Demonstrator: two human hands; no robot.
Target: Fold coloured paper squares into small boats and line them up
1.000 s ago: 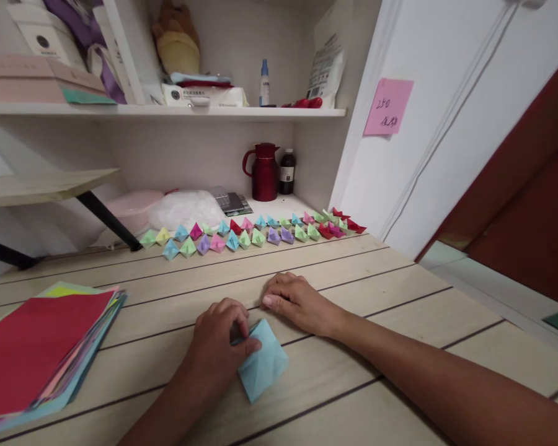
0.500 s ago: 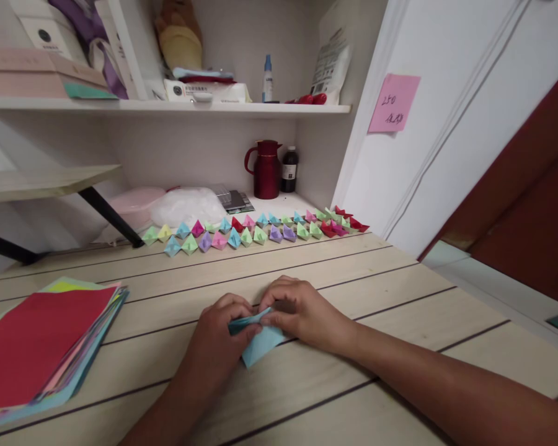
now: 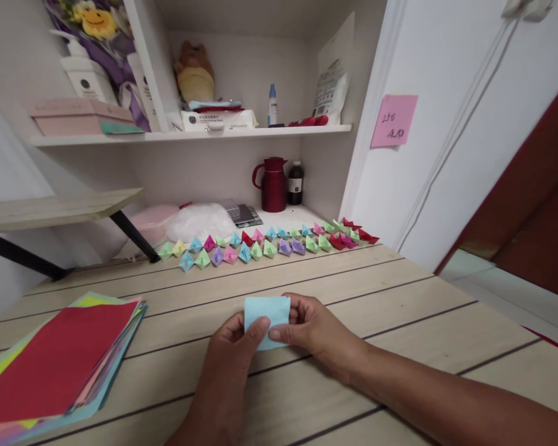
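Note:
A light blue piece of folded paper, close to square, is held up just above the wooden tabletop between both hands. My left hand grips its left side, thumb on the near face and fingers behind. On the right edge, my right hand pinches it the same way, its thumb near the other thumb. The paper's far face is hidden. Beyond the hands, two rows of small folded paper boats in several colours line the back of the table.
At the left lies a stack of coloured paper, red sheet on top. Behind the boats stand a dark red jug and a dark bottle. A small raised wooden shelf on black legs is at the left.
The blue paper went from a partly opened, pointed shape to a flat square facing me. Both hands shifted with it, thumbs now on its front. The camera view has tilted up slightly.

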